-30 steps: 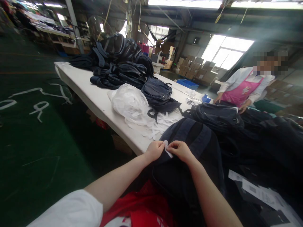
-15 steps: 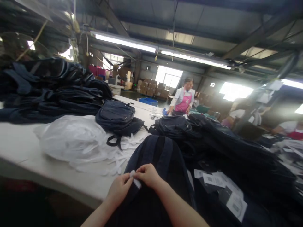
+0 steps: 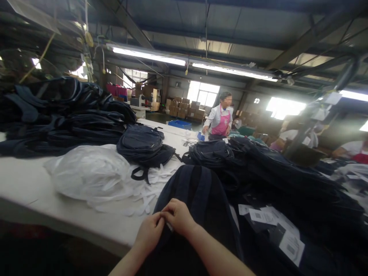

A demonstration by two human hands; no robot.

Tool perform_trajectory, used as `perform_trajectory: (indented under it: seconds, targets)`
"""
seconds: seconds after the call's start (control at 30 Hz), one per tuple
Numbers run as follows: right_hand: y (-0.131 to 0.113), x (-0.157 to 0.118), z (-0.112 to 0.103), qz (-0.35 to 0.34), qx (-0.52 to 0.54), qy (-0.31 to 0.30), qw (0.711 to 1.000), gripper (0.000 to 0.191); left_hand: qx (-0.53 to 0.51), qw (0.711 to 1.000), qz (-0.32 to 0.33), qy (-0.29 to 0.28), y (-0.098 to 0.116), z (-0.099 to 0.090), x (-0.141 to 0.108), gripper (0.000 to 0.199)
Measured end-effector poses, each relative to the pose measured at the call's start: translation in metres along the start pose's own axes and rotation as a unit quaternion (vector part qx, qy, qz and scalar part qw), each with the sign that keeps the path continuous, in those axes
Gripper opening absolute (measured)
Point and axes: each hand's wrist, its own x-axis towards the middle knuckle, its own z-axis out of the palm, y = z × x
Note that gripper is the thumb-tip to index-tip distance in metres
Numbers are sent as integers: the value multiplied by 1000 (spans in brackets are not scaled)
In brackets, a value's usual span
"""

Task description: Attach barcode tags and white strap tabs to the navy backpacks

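A dark navy backpack (image 3: 205,191) stands upright right in front of me, its two shoulder straps facing up. At its left side my left hand (image 3: 149,232) is closed in a pinch, thumb against fingertips. My right hand (image 3: 179,217) pinches at the same spot, and the fingertips of both hands touch. Between them they hold a small white strip (image 3: 170,227); only a sliver of it shows under the right fingers, the rest being covered. Several loose white strips (image 3: 145,197) lie on the table just beyond my left hand.
A translucent white plastic bag (image 3: 92,172) rests on the white table (image 3: 23,176). Piled backpacks (image 3: 66,115) rise at the left, with more backpacks (image 3: 276,168) at the right. Printed paper tags (image 3: 290,243) lie at the near right. Across the table stands a co-worker in a pink apron (image 3: 222,124).
My fingertips have drawn together over the white strip, covering most of it. My right hand has turned slightly. Across the table, the co-worker has straightened up a little.
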Motion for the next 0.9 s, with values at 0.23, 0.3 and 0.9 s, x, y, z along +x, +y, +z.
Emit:
perform_trajectory:
  seconds: [0.23, 0.3, 0.9]
  targets:
    - [-23, -10, -1, -69, -72, 4, 995, 18, 73, 997, -36, -2, 0, 4, 8, 31]
    - [-16, -8, -4, -26, -40, 40, 998, 21, 76, 996, -42, 19, -1, 6, 5, 37]
    - [10, -6, -4, 28, 10, -14, 999, 20, 83, 996, -15, 32, 3, 10, -9, 36]
